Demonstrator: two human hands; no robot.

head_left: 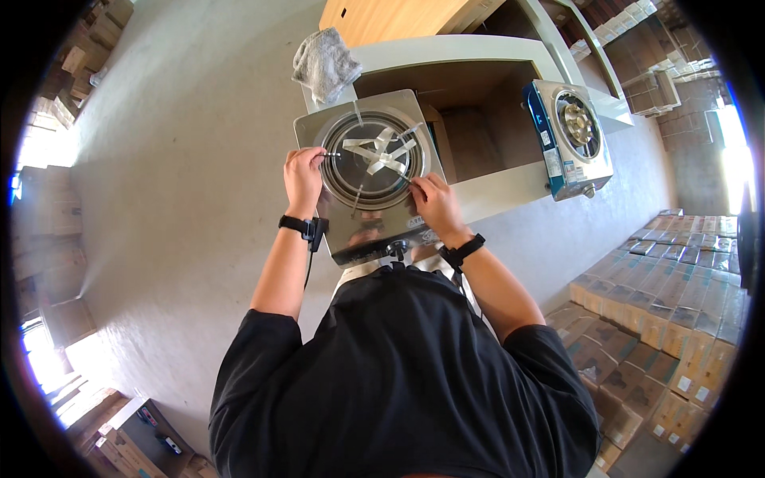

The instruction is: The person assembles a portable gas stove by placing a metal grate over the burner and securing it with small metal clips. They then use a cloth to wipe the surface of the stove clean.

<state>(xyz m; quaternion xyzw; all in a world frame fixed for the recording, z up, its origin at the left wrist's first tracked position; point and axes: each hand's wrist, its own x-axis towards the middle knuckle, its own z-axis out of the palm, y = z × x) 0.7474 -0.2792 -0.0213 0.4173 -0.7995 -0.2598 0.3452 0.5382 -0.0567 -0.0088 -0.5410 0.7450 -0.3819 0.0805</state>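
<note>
A shiny steel single-burner gas stove lies in front of me, its control knob facing my body. Several metal prongs stick out around its round burner recess, and pale crossed strips lie over the middle, hiding what is under them. At the recess's left edge, my left hand pinches a short metal prong between thumb and fingers. On the opposite side, my right hand has its fingertips closed on another prong; most of that grip is hidden.
A grey cloth hangs on the bench corner beyond the stove. To the right, a second stove with a brass-coloured burner rests on the white-edged bench, which has a deep brown opening. Stacked cartons stand on the far right floor.
</note>
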